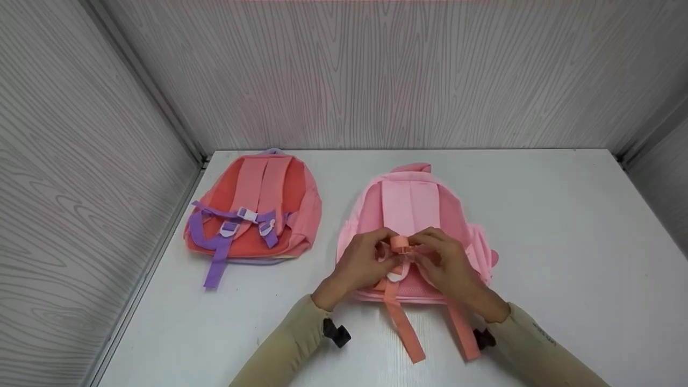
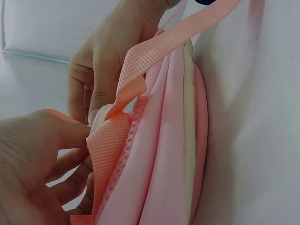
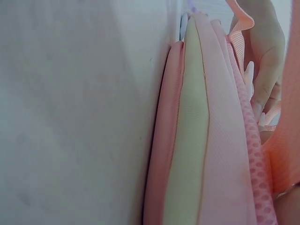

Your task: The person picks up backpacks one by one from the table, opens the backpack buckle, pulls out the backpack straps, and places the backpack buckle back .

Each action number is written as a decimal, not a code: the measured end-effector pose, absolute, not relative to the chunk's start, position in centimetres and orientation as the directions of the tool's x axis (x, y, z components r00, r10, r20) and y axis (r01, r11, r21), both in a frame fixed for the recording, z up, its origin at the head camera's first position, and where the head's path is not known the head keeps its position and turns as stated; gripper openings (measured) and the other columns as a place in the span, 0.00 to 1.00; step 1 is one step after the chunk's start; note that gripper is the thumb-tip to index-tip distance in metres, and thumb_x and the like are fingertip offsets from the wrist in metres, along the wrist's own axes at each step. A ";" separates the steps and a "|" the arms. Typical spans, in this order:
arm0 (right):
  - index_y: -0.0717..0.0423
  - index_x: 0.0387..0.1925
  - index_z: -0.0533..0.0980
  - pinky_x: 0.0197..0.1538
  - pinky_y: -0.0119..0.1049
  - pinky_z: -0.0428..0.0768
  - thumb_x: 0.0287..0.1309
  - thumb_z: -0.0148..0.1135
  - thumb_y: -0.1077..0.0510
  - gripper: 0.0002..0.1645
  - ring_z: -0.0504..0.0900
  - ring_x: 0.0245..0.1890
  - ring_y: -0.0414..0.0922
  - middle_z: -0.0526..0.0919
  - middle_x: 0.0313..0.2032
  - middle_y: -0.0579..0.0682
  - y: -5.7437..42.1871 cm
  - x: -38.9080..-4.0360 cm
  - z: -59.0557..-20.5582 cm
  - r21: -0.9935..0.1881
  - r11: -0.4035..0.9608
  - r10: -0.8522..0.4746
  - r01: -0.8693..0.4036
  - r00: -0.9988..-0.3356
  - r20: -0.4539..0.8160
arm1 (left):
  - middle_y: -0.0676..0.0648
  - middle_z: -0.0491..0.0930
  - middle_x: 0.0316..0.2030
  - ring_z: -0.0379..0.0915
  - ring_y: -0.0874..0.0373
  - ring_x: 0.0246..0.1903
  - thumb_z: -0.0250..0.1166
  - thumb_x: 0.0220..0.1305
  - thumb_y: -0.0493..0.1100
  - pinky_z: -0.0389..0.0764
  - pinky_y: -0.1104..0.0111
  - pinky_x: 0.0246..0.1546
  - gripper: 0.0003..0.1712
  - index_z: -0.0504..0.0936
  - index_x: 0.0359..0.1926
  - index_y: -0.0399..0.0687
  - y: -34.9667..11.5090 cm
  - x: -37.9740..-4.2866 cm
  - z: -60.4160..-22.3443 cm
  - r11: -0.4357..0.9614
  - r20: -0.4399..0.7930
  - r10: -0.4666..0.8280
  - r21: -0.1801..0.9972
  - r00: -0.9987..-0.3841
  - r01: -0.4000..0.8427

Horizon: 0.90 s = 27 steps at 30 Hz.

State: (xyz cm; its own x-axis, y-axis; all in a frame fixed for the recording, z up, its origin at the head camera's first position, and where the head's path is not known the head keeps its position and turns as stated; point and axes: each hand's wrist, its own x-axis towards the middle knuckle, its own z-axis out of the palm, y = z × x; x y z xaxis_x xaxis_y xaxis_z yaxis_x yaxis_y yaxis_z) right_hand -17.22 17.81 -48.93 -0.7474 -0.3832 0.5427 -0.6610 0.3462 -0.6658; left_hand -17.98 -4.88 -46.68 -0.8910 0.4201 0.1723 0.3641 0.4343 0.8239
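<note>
A pink backpack [image 1: 371, 207] lies on the table with its shoulder straps [image 1: 411, 201] facing up. Over its lower middle, my left hand [image 1: 364, 258] and right hand [image 1: 445, 263] meet at a looped orange webbing strap [image 1: 399, 243]. Fingers and thumb of each hand pinch this strap from opposite sides. Whatever fastener sits between the fingertips is mostly hidden by them. A white strap adjuster [image 1: 395, 276] shows just below the left hand. In the left wrist view, wide orange webbing [image 2: 108, 140] folds beside the left hand [image 2: 28, 159], with the right hand [image 2: 110, 56] beyond.
To the left lies a coral backpack [image 1: 309, 215] with purple straps [image 1: 216, 266] and a white buckle [image 1: 247, 214]. Two loose orange strap ends [image 1: 404, 330] hang from the pink bag toward the front of the white table [image 1: 564, 242]. Grey wood-grain panels [image 1: 376, 75] enclose the table.
</note>
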 end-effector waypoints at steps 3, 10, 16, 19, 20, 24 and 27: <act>0.52 0.57 0.86 0.57 0.29 0.84 0.64 0.73 0.69 0.22 0.87 0.50 0.45 0.87 0.50 0.47 17.8 -17.2 -49.0 -0.667 0.341 -0.382 -0.662 -0.746 0.546 | 0.55 0.77 0.31 0.73 0.60 0.33 0.75 0.66 0.41 0.70 0.73 0.33 0.12 0.86 0.49 0.49 -4.8 -18.0 -46.7 0.435 0.186 0.412 0.820 -0.892 0.372; 0.54 0.56 0.87 0.56 0.29 0.85 0.64 0.73 0.68 0.20 0.87 0.49 0.48 0.87 0.49 0.49 17.7 -17.2 -48.9 -0.665 0.338 -0.378 -0.666 -0.743 0.553 | 0.53 0.81 0.35 0.74 0.61 0.35 0.75 0.65 0.40 0.74 0.73 0.36 0.13 0.87 0.50 0.49 -4.9 -17.9 -46.7 0.403 0.192 0.399 0.841 -0.896 0.360; 0.52 0.55 0.87 0.52 0.35 0.88 0.64 0.73 0.69 0.20 0.88 0.48 0.47 0.87 0.49 0.47 17.7 -17.2 -48.9 -0.651 0.346 -0.373 -0.675 -0.736 0.565 | 0.54 0.82 0.36 0.74 0.59 0.35 0.76 0.64 0.40 0.74 0.73 0.34 0.14 0.87 0.50 0.51 -5.0 -17.8 -46.4 0.383 0.169 0.389 0.864 -0.906 0.326; 0.52 0.54 0.87 0.50 0.30 0.86 0.64 0.72 0.70 0.20 0.87 0.46 0.46 0.87 0.48 0.48 17.7 -17.3 -48.9 -0.648 0.356 -0.371 -0.674 -0.738 0.564 | 0.55 0.82 0.38 0.74 0.58 0.36 0.77 0.64 0.41 0.74 0.72 0.35 0.15 0.87 0.51 0.52 -5.0 -17.8 -46.3 0.379 0.168 0.393 0.866 -0.904 0.326; 0.52 0.54 0.87 0.50 0.29 0.85 0.64 0.72 0.69 0.19 0.87 0.46 0.46 0.87 0.48 0.48 17.7 -17.3 -48.9 -0.649 0.364 -0.371 -0.668 -0.743 0.556 | 0.55 0.82 0.38 0.74 0.58 0.37 0.77 0.64 0.41 0.74 0.72 0.35 0.15 0.87 0.51 0.52 -5.0 -17.8 -46.3 0.376 0.169 0.394 0.867 -0.903 0.327; 0.52 0.55 0.87 0.52 0.29 0.85 0.64 0.73 0.69 0.19 0.87 0.47 0.45 0.87 0.49 0.48 17.7 -17.3 -48.9 -0.648 0.383 -0.373 -0.658 -0.752 0.543 | 0.55 0.83 0.41 0.73 0.60 0.38 0.77 0.64 0.42 0.74 0.72 0.36 0.16 0.86 0.52 0.54 -5.0 -17.8 -46.4 0.371 0.181 0.399 0.865 -0.899 0.338; 0.52 0.55 0.87 0.54 0.33 0.86 0.63 0.73 0.69 0.20 0.87 0.48 0.45 0.87 0.49 0.46 17.7 -17.3 -49.0 -0.643 0.386 -0.379 -0.662 -0.749 0.544 | 0.55 0.83 0.41 0.73 0.60 0.37 0.78 0.64 0.43 0.74 0.72 0.36 0.16 0.87 0.51 0.54 -5.0 -17.8 -46.4 0.372 0.196 0.399 0.858 -0.896 0.353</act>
State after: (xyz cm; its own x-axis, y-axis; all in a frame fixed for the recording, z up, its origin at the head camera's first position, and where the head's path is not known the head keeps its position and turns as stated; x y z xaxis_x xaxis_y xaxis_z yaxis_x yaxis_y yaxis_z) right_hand -17.34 17.74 -49.00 -0.7491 -0.3787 0.5435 -0.6616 0.3856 -0.6431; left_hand -17.84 -5.03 -46.43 -0.8957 0.3993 0.1956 0.3534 0.3724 0.8581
